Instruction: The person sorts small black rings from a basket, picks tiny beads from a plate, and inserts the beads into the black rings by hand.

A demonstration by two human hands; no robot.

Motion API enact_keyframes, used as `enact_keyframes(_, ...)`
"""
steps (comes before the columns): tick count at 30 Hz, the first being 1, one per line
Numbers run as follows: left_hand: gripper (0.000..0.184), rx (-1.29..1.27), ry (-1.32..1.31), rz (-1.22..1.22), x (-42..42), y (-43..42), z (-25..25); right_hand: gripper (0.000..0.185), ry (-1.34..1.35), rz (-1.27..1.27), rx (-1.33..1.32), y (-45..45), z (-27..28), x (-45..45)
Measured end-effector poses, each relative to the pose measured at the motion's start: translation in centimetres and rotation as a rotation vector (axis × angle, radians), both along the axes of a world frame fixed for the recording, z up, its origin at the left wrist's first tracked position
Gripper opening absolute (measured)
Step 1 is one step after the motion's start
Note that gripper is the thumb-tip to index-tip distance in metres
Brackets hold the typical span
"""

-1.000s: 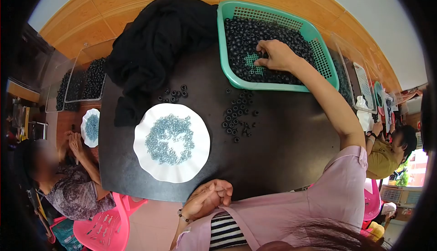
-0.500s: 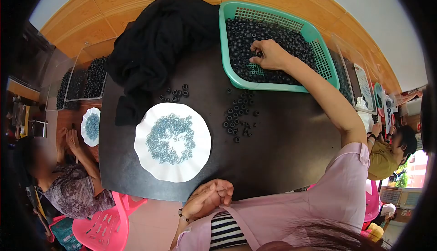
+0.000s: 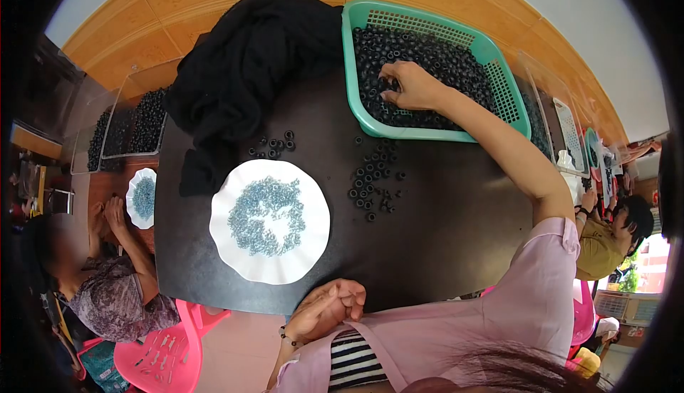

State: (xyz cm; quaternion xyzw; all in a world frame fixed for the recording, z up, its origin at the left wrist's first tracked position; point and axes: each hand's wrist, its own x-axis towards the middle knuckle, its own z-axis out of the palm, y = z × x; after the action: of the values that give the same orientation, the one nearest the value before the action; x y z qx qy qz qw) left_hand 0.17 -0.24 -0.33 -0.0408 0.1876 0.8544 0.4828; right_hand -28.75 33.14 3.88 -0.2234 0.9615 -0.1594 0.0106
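Observation:
My right hand [image 3: 412, 86] reaches into the green plastic basket [image 3: 427, 131], which is filled with small black ring-shaped pieces [image 3: 456, 69]. Its thumb and fingertips are curved but apart, with black pieces around and between them. By the near table edge my left hand [image 3: 329, 309] lies with its fingers curled inward; whatever is inside, if anything, is hidden. Just beyond it stands a white wavy-rimmed plate [image 3: 228, 257], with many tiny clear bluish beads [image 3: 249, 215] spread on it. Loose black rings [image 3: 365, 179] lie to the right of the plate, and several more [image 3: 274, 145] behind it.
Black cloth [image 3: 249, 65] is heaped at the back left. At the left, a person [image 3: 117, 297] sits by another plate [image 3: 133, 208] of beads and clear bins [image 3: 135, 122] of black pieces. Another person [image 3: 602, 243] works at the right. A pink chair [image 3: 160, 357] stands lower left.
My right hand has shifted slightly left among the black pieces in the basket. My left hand stays in place. The hands of the person at the left have moved a little.

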Motion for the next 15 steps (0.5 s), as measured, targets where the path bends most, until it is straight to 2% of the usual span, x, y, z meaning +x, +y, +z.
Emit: enact_keyframes(15, 0.042, -0.013, 0.008, -0.009, -0.1, 0.07, 0.16, 0.031, -0.032, 0.004, -0.011, -0.88, -0.11, -0.41)
